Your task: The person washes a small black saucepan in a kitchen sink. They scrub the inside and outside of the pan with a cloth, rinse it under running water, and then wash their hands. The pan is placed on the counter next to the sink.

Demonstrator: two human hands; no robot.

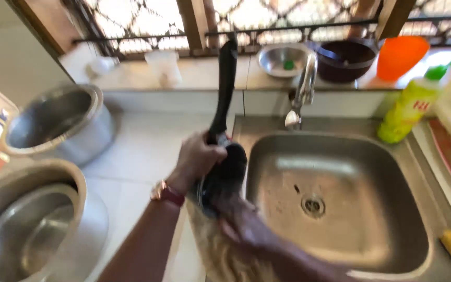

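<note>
Black pan [225, 169]: small, dark, with a long black handle [224, 89]. Held tilted nearly on edge at the left rim of the steel sink, handle pointing up and away toward the window ledge. Bowl end sits low, partly hidden. Beige cloth [220, 250]: pressed against the pan's lower side, hanging down below it; blurred, texture unclear.

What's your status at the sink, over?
Left hand grips black pan upright by its handle. Right hand wipes pan with cloth. Sink empty beside it; nothing blocking.
</note>
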